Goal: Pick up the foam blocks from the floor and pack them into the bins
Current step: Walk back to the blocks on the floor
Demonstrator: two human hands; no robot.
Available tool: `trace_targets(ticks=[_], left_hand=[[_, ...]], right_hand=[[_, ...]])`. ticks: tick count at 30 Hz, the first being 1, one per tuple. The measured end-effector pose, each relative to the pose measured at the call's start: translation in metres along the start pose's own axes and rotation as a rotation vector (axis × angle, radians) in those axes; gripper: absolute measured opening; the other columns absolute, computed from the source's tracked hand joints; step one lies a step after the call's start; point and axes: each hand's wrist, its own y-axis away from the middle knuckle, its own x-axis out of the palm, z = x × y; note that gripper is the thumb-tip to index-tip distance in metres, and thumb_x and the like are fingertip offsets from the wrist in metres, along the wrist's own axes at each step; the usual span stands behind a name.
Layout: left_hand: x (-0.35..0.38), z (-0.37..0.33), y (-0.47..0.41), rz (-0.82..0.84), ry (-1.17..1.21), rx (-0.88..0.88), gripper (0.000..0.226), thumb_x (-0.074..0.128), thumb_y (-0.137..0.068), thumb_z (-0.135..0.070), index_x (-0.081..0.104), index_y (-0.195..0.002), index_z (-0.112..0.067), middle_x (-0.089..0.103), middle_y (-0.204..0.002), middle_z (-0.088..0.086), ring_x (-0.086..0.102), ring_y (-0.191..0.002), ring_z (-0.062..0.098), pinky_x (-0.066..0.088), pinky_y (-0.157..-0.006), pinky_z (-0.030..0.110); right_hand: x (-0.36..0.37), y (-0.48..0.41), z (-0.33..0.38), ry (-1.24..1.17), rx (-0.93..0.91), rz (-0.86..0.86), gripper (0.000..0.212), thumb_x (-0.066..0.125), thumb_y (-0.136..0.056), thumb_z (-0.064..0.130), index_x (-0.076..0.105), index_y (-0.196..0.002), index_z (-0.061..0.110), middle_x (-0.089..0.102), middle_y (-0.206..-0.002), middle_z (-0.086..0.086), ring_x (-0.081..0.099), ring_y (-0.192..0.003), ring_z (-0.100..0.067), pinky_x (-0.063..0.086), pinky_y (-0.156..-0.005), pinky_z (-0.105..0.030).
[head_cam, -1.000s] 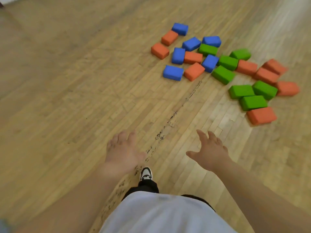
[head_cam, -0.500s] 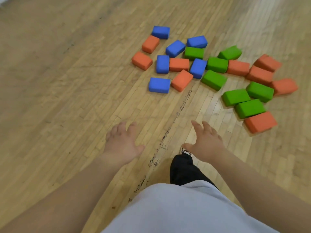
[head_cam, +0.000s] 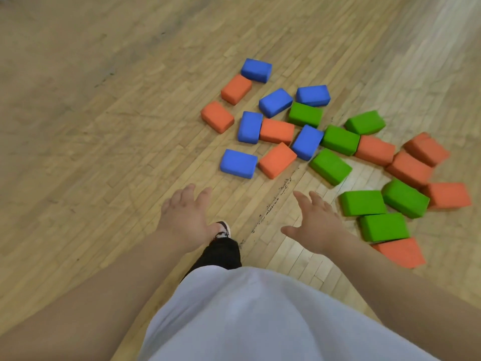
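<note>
Several foam blocks in blue, orange and green lie scattered on the wooden floor ahead of me. The nearest blue block (head_cam: 239, 163) and an orange block (head_cam: 277, 160) lie just beyond my hands. Green blocks (head_cam: 362, 203) and a near orange block (head_cam: 399, 252) lie to the right. My left hand (head_cam: 185, 219) reaches forward, fingers relaxed, holding nothing. My right hand (head_cam: 316, 222) is stretched out with fingers spread, empty, just left of the green blocks. No bin is in view.
Bare wooden floor (head_cam: 104, 126) spreads to the left and far side. A dark scuff line (head_cam: 273, 204) runs between my hands. My shoe (head_cam: 222, 230) and dark trouser leg show under my left hand, and my white shirt fills the bottom.
The blocks have come closer and lower in view as I step toward them. Both hands stay empty and extended; a foot has stepped forward under my left hand.
</note>
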Motion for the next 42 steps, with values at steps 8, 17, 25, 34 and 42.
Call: trace_targets(ticks=[8, 17, 25, 34, 42], left_hand=[[-0.060, -0.005, -0.166, 0.034, -0.001, 0.061, 0.094, 0.056, -0.086, -0.069, 0.010, -0.160, -0.034, 0.011, -0.167, 0.011, 0.014, -0.152, 0.033, 0.019, -0.121, 0.051], [-0.155, -0.006, -0.376, 0.133, -0.105, 0.214, 0.095, 0.054, -0.089, -0.070, 0.006, -0.161, -0.033, 0.008, -0.167, 0.010, 0.010, -0.154, 0.032, 0.015, -0.123, 0.050], [-0.148, -0.030, -0.494, 0.222, -0.061, 0.208, 0.097, 0.058, -0.089, -0.067, 0.006, -0.162, -0.030, 0.011, -0.165, 0.011, 0.014, -0.152, 0.034, 0.017, -0.122, 0.049], [0.040, -0.050, -0.637, 0.344, 0.063, 0.045, 0.098, 0.054, -0.086, -0.074, 0.000, -0.160, -0.041, 0.012, -0.164, 0.010, 0.014, -0.151, 0.030, 0.019, -0.122, 0.047], [0.304, -0.064, -0.811, 0.312, -0.053, 0.074, 0.104, 0.067, -0.079, -0.070, 0.009, -0.160, -0.039, 0.021, -0.160, 0.014, 0.018, -0.150, 0.036, 0.015, -0.122, 0.057]], right_hand=[[-0.074, -0.148, 0.016, 0.017, 0.027, 0.033, 0.102, 0.064, -0.084, 0.067, 0.007, -0.162, 0.035, 0.006, -0.170, -0.010, 0.015, -0.154, -0.035, 0.025, -0.121, -0.052], [-0.164, -0.330, 0.055, 0.000, 0.073, 0.119, 0.105, 0.070, -0.082, 0.059, 0.007, -0.162, 0.034, 0.005, -0.171, -0.010, 0.014, -0.155, -0.036, 0.025, -0.122, -0.052], [-0.185, -0.468, 0.043, 0.105, 0.088, 0.333, 0.108, 0.071, -0.081, 0.060, 0.005, -0.162, 0.035, 0.003, -0.170, -0.008, 0.014, -0.154, -0.036, 0.025, -0.122, -0.051], [-0.065, -0.684, -0.032, 0.317, -0.125, 0.478, 0.107, 0.066, -0.081, 0.063, 0.004, -0.163, 0.034, 0.005, -0.170, -0.007, 0.010, -0.156, -0.033, 0.022, -0.123, -0.050], [0.151, -0.883, -0.104, 0.716, -0.382, 0.511, 0.128, 0.082, -0.072, 0.058, -0.003, -0.163, 0.027, -0.003, -0.171, -0.011, -0.008, -0.157, -0.035, 0.005, -0.125, -0.057]])
